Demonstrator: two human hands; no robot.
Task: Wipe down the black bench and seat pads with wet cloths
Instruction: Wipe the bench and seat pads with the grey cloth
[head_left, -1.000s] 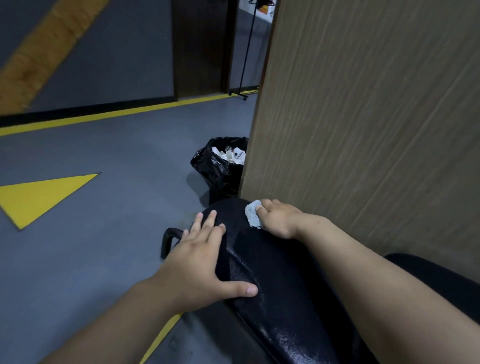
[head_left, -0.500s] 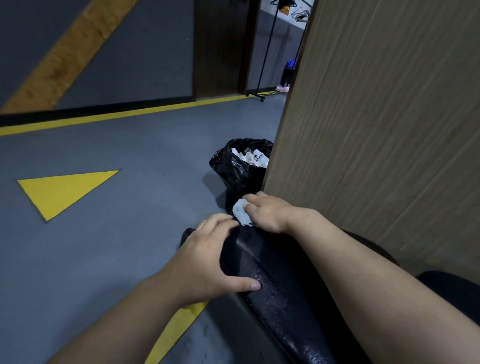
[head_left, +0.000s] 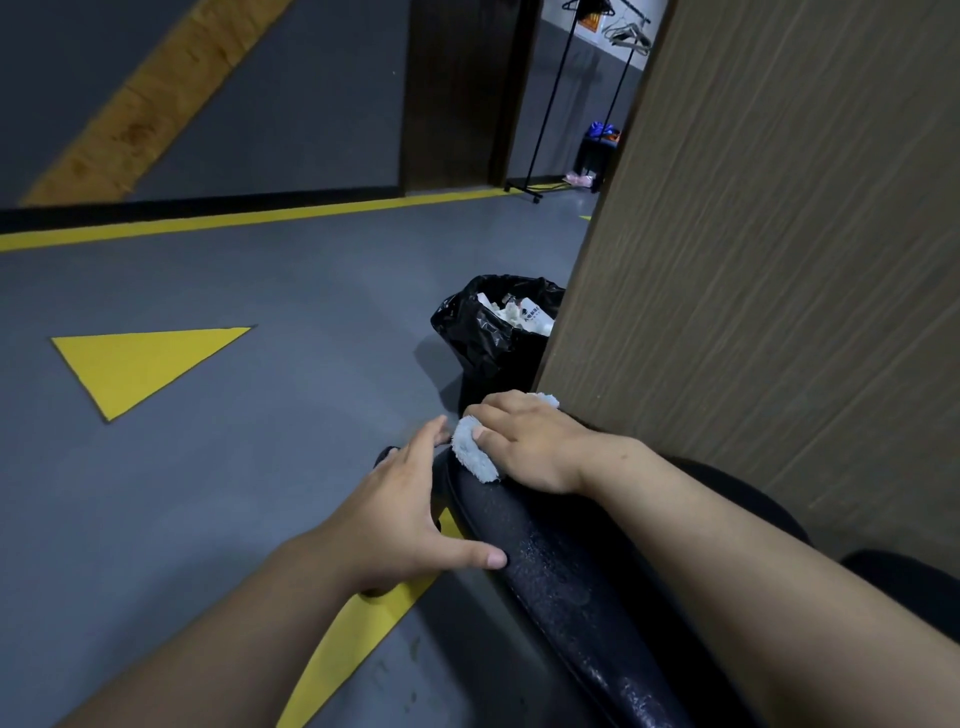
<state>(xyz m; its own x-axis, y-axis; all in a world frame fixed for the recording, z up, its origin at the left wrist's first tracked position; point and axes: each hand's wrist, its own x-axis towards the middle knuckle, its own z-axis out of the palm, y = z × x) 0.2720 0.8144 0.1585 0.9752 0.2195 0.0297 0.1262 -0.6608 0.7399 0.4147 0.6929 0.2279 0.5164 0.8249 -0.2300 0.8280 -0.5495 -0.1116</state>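
Here, right hand (head_left: 524, 447): grips the cloth (head_left: 470, 457) on the pad (head_left: 561, 566).
Left hand (head_left: 400, 514): flat, fingers straight, thumb on the pad, just beside.

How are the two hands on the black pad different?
The right hand grips a pale blue cloth; the left hand holds nothing. The right hand is curled round the cloth, while the left hand lies fairly flat and open. The right hand is at the pad's far end; the left hand is nearer, on its side edge. Both touch the pad.
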